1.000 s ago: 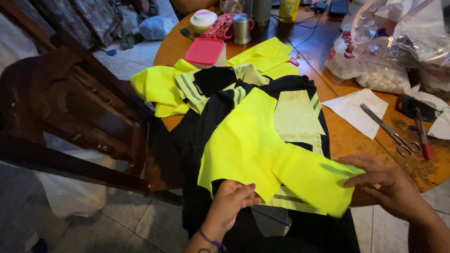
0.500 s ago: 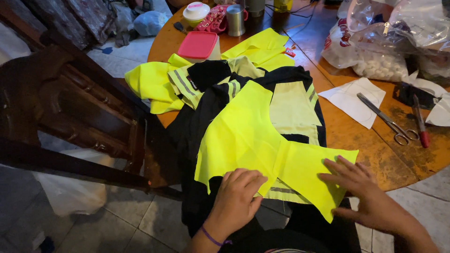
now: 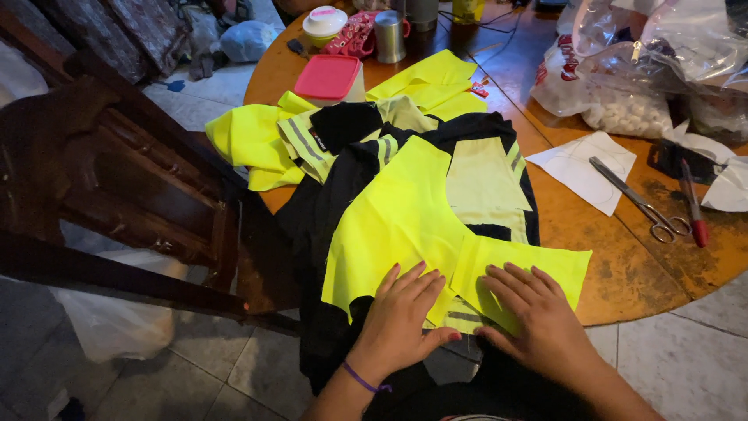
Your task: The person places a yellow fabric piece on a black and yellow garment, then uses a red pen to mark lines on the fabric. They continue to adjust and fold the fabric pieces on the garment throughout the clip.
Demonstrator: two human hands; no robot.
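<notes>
Head view looks down on a round table (image 3: pixel 623 273) heaped with cloth. Both hands lie flat, fingers spread and gripping nothing: the left hand (image 3: pixel 401 316) presses the lower edge of a big yellow panel (image 3: pixel 397 218), the right hand (image 3: pixel 538 320) rests on a smaller yellow piece (image 3: pixel 530 269) just beside it. Both pieces lie on a black garment (image 3: pixel 327 226) that hangs off the near table edge. I'd judge the fabric thin, light and limp, a bit slick. It looks likely to slide or crease under a careless push, so flat palms suit it. To lift it, pinching a corner or edge between thumb and finger should serve better than grabbing the middle. Scissors (image 3: pixel 635 199) and a red pen (image 3: pixel 692 206) sit well apart to the right, on and beside white paper (image 3: pixel 580 168). A pink-lidded box (image 3: pixel 329 76) stands beyond the cloth.
</notes>
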